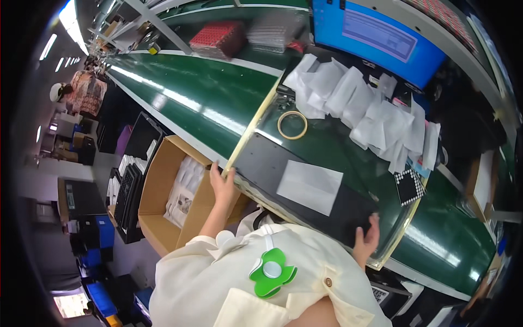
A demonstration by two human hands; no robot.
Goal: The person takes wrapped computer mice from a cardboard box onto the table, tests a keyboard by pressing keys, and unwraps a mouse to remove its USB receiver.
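Note:
A long dark flat panel point(261, 158) lies along the front of the bench, partly under a white rectangular sheet point(310, 186). My left hand point(221, 186) is at the panel's left end, by the yellow-taped edge; its thumb and fingers are apart. At the right end, my right hand point(368, 241) stands beside the panel with fingers raised and spread, holding nothing. Whether either hand touches the panel, I cannot tell. Beyond the panel lies a roll of tan tape point(292, 125). Several white pouches or folded sheets point(354, 101) lie in a row farther back.
An open cardboard box point(153, 188) with white wrapped items stands left of me. A lit monitor point(376, 38) is at the back. On the right lies a black piece with white dots point(409, 187). Red trays point(218, 39) are stacked far left. A person point(87, 92) is in the distance.

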